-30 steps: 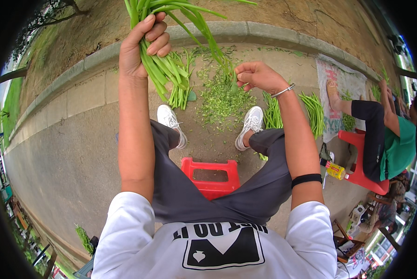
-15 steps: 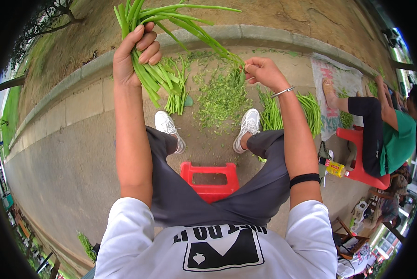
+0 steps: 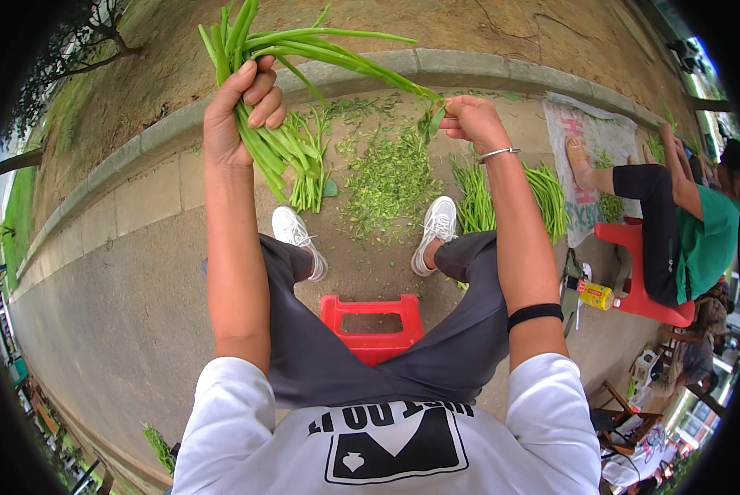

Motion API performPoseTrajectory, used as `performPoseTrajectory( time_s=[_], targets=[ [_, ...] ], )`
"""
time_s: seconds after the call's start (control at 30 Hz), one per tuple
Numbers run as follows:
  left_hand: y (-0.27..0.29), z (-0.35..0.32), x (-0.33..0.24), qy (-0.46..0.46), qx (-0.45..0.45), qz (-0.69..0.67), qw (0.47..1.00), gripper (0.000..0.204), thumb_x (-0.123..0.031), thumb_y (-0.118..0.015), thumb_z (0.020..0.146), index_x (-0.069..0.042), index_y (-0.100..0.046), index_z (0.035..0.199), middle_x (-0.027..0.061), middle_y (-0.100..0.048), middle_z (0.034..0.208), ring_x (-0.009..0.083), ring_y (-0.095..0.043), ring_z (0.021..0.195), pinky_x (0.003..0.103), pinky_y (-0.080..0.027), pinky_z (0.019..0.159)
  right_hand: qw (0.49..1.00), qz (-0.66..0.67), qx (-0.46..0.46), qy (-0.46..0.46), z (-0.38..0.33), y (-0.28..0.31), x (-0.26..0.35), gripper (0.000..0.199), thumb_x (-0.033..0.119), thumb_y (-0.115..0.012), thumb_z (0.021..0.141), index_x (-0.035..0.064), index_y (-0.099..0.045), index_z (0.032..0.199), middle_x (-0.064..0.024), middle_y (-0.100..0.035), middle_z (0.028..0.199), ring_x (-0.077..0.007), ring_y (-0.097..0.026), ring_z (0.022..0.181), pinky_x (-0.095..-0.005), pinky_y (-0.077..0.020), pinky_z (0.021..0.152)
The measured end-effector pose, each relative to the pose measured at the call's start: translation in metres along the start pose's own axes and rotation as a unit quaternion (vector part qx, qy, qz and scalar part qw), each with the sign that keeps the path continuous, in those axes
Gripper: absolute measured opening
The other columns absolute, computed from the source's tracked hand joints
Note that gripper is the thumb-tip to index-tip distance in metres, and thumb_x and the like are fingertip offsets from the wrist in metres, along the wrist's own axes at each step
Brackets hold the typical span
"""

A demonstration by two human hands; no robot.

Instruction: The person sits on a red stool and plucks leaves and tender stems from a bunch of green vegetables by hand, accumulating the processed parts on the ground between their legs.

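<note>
My left hand (image 3: 244, 114) is raised at the upper left, its fingers wrapped round a thick bunch of long green vegetable stems (image 3: 277, 150). A few stems from that bunch bend over to the right. At their far end my right hand (image 3: 474, 120) pinches the thin leafy tips (image 3: 432, 118) between thumb and fingers. Below the held bunch, more cut stems (image 3: 307, 195) lie on the pavement. Chopped green scraps (image 3: 386, 186) are spread between my white shoes, and stem bundles (image 3: 475, 205) lie beneath my right forearm.
A red plastic stool (image 3: 370, 341) shows between my thighs. On the right a person in a green top (image 3: 710, 243) sits on another red stool (image 3: 632, 272), near a yellow-labelled bottle (image 3: 596, 295) and a pale printed sheet (image 3: 584, 216). Beyond the pavement runs a curb (image 3: 469, 69).
My right hand has shifted slightly to the right with the leafy tips still pinched. The left hand keeps its hold on the bunch, almost unmoved.
</note>
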State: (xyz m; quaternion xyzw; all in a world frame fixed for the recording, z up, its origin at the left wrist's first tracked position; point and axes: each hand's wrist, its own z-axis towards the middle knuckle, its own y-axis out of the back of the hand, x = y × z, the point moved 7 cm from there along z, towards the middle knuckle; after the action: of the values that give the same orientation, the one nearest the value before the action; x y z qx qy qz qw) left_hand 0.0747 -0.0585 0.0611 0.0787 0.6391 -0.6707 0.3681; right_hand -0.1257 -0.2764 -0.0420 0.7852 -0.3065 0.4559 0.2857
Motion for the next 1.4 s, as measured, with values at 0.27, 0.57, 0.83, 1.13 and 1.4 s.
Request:
performPoseTrajectory(
  time_s=[0.27, 0.57, 0.83, 1.13, 1.4],
  targets=[
    [-0.012, -0.006, -0.014, -0.075, 0.065, -0.026, 0.995, 0.023, -0.015, -0.045, 0.09, 0.004, -0.049, 0.102, -0.0024, -0.036, 0.063, 0.0056, -0.032, 0.044, 0.022, -0.03, 0.046, 0.998, 0.05, -0.029, -0.032, 0.0, 0.007, 0.0, 0.019, 0.008, -0.049, 0.084, -0.0039, -0.057, 0.096, -0.0111, -0.063, 0.083, -0.0132, -0.063, 0.064, -0.0208, -0.0463, 0.044],
    [-0.01, -0.01, -0.029, -0.085, 0.076, -0.041, 0.993, 0.021, -0.014, -0.047, 0.089, 0.004, -0.047, 0.101, -0.0016, -0.037, 0.064, 0.006, -0.033, 0.046, 0.023, -0.03, 0.047, 0.98, -0.144, 0.14, 0.005, -0.021, -0.025, 0.004, 0.023, 0.012, -0.061, 0.079, -0.0002, -0.058, 0.098, -0.0068, -0.065, 0.086, -0.0106, -0.063, 0.066, -0.0197, -0.0415, 0.045],
    [-0.012, -0.005, -0.024, -0.071, 0.09, -0.048, 0.992, 0.023, -0.017, -0.044, 0.09, 0.001, -0.051, 0.101, -0.0035, -0.036, 0.062, 0.0064, -0.035, 0.045, 0.024, -0.032, 0.048, 0.966, -0.137, 0.215, 0.035, -0.03, -0.067, -0.006, 0.032, 0.015, -0.065, 0.079, 0.001, -0.056, 0.106, -0.006, -0.062, 0.095, -0.0111, -0.062, 0.069, -0.0218, -0.0439, 0.05],
    [-0.015, -0.001, -0.021, -0.073, 0.1, -0.053, 0.991, 0.023, -0.017, -0.043, 0.09, 0.001, -0.052, 0.102, -0.0032, -0.037, 0.063, 0.0067, -0.035, 0.045, 0.025, -0.034, 0.049, 0.944, -0.136, 0.3, -0.031, -0.037, -0.091, -0.02, 0.027, 0.018, -0.062, 0.082, 0.0027, -0.056, 0.104, -0.0053, -0.062, 0.093, -0.0114, -0.063, 0.069, -0.0199, -0.0431, 0.048],
    [-0.016, -0.001, -0.02, -0.075, 0.107, -0.06, 0.99, 0.023, -0.017, -0.043, 0.09, 0.001, -0.052, 0.102, -0.0032, -0.037, 0.063, 0.0069, -0.035, 0.045, 0.025, -0.034, 0.048, 0.96, -0.149, 0.237, -0.028, -0.032, -0.093, -0.029, 0.031, 0.022, -0.064, 0.08, -0.0002, -0.056, 0.1, -0.0087, -0.062, 0.088, -0.0126, -0.063, 0.067, -0.0208, -0.0438, 0.045]
  ],
)
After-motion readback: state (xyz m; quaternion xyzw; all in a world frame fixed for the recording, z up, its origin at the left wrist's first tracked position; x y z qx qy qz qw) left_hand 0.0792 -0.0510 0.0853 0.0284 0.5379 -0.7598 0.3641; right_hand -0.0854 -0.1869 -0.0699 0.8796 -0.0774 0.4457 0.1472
